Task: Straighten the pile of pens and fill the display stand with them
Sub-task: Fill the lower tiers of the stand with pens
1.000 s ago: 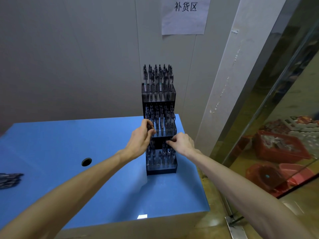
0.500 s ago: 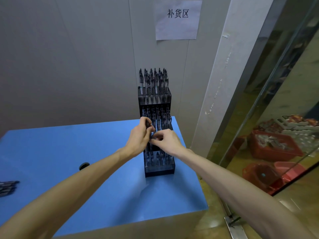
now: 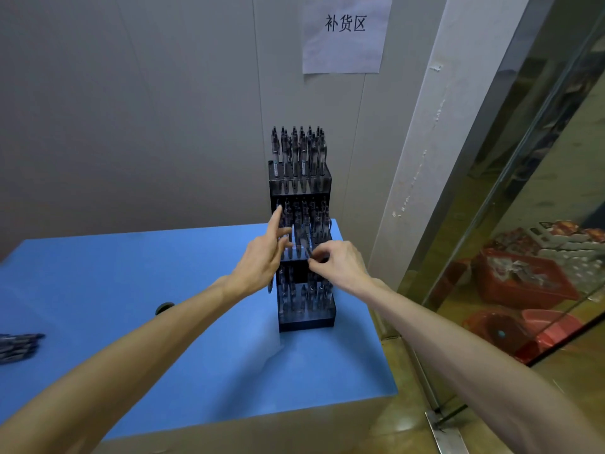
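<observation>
At the table's left edge lies the pile of pens (image 3: 19, 345), well apart from both hands. The left hand (image 3: 258, 257) reaches forward with fingers straight and spread, forefinger raised against the middle tier of the display stand (image 3: 304, 263), holding nothing. The right hand (image 3: 340, 263) curls beside it, thumb and forefinger pinching a pen (image 3: 306, 245) at that tier.

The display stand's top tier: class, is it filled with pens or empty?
Filled. The top tier of the display stand holds a packed row of pens standing upright, their tops rising above its rim.
</observation>
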